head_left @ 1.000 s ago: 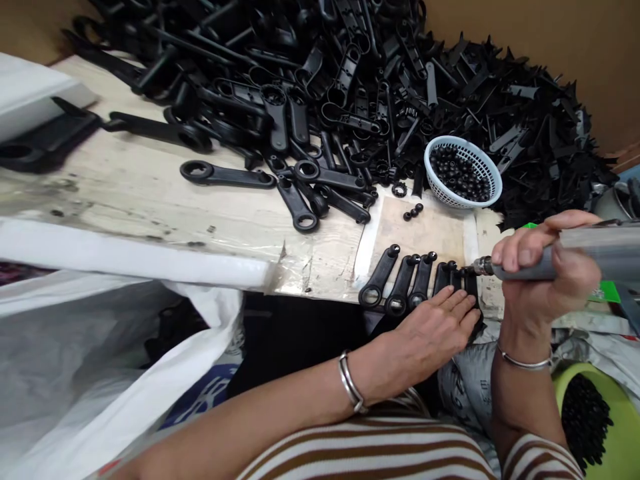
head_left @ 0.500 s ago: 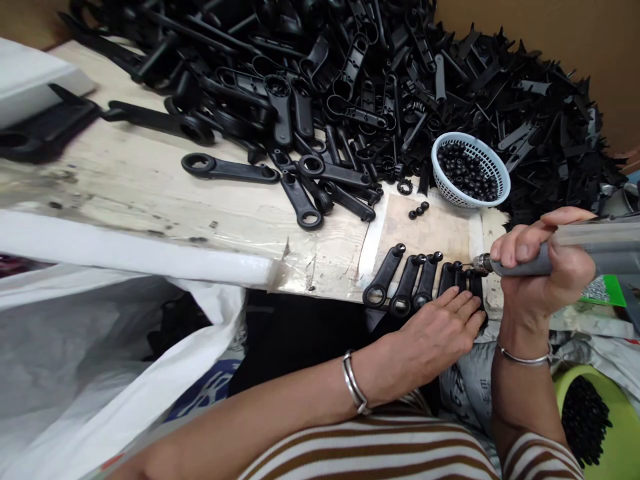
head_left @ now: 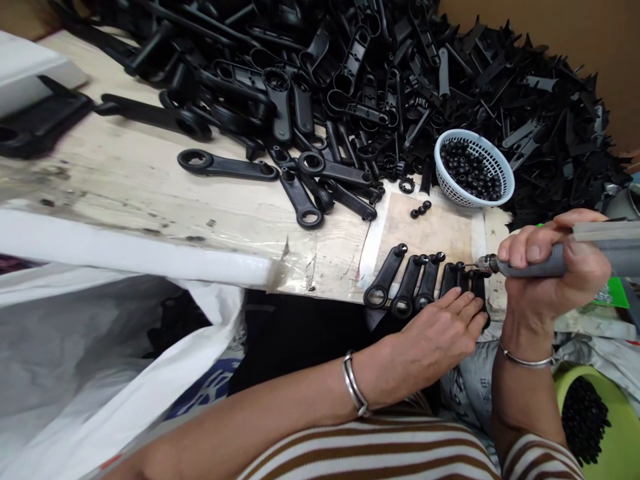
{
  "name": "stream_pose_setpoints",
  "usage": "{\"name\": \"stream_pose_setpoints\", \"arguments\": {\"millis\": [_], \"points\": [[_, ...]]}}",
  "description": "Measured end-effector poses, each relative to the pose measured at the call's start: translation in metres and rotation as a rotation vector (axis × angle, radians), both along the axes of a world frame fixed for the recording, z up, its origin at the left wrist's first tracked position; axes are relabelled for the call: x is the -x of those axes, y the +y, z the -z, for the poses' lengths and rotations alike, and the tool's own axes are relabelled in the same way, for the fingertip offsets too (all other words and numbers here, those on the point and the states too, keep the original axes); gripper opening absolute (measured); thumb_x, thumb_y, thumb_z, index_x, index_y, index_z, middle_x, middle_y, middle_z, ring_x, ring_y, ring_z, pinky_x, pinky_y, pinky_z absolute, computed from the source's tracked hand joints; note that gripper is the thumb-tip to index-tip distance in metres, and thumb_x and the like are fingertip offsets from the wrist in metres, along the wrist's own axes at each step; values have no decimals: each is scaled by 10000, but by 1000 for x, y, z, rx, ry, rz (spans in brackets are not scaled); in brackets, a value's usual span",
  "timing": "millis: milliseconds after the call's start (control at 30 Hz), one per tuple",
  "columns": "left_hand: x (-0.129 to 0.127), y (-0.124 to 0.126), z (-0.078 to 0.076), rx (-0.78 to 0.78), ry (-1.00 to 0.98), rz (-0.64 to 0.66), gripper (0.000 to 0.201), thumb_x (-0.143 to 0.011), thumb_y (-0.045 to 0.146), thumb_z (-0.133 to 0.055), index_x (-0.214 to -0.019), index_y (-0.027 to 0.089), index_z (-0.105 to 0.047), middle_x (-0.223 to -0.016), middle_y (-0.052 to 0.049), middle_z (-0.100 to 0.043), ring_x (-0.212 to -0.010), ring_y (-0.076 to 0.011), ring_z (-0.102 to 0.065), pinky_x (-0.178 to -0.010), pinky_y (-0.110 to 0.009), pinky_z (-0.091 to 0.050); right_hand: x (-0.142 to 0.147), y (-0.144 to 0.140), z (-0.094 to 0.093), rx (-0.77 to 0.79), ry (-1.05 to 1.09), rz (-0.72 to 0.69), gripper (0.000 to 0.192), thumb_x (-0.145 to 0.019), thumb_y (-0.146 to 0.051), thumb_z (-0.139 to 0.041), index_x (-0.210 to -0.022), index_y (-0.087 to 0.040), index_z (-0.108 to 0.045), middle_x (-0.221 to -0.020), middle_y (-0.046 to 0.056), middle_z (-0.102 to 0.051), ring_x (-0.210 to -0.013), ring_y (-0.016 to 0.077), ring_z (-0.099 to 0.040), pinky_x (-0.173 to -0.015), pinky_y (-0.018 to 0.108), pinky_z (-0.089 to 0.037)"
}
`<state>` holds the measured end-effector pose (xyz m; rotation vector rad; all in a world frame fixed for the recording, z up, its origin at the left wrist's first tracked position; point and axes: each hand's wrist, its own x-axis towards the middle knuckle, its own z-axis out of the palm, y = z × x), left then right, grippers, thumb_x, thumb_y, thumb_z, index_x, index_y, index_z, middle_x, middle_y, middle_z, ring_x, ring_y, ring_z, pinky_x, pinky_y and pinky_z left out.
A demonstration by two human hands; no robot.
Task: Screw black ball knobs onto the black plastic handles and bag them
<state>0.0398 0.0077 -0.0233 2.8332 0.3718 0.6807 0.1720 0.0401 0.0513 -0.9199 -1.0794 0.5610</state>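
My right hand (head_left: 555, 287) is wrapped round a grey powered screwdriver (head_left: 620, 252), held nearly level. Its bit points left, at the small knob ends of the black plastic crank handles (head_left: 386, 279) lined up along the table's front edge; whether it touches one I cannot tell. My left hand (head_left: 435, 337) lies flat, fingers stretched out over the handles at the right end of the row, partly hiding them. Each handle has a ring at its near end. Three small black knobs (head_left: 421, 210) sit behind the row.
A pale blue basket (head_left: 505, 183) of black knobs stands behind the row. Large heaps of black plastic parts (head_left: 300, 67) cover the table's back. Loose handles (head_left: 227, 167) lie left. A green tray (head_left: 619, 292) and a yellow-green bucket (head_left: 620, 427) of black pieces are at right.
The right hand and screwdriver have shifted slightly right in the picture, and the bit has drawn back a little. The left hand stays on the handles. The whole view has moved slightly.
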Motion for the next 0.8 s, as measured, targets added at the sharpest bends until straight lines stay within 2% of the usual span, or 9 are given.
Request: {"name": "stream_pose_setpoints", "arguments": {"millis": [267, 433, 633, 800], "points": [[0, -1, 1, -11, -18, -11, 320, -971, 95, -418, -1243, 78, -586, -1321, -121, -631, -1246, -209, -579, -1109, -344, -359, 1, 2, 1, 23, -3, 41, 143, -678, -299, -653, -787, -245, -578, -450, -95, -446, -339, 109, -399, -367, 267, -398], [-2, -2, 4, -17, -24, -12, 306, -969, 112, -442, -1241, 74, -580, -1314, -140, -631, -1250, -212, -575, -1109, -356, -353, 3, 4, 0, 5, -4, -7, 124, -692, -279, -688, -756, -231, -593, -445, -88, -457, -329, 106, -413, -348, 257, -393], [-4, -5, 8, -26, -19, -21, 317, -972, 129, -435, -1244, 76, -589, -1340, -137, -617, -1244, -201, -577, -1133, -354, -328, 13, 8, -3, 39, -80, -10, 269, -734, -330, -741, -637, -240, -506, -404, -100, -429, -298, 91, -384, -330, 237, -370], [-1, -4, 6, 4, 8, -4, 342, -974, 144, -427, -1274, 65, -571, -1371, -144, -591, -1278, -218, -551, -1151, -363, -310, 18, 10, 1, 9, -91, -6, 268, -690, -335, -765, -649, -257, -512, -419, -100, -460, -290, 102, -366, -301, 253, -350]]}}
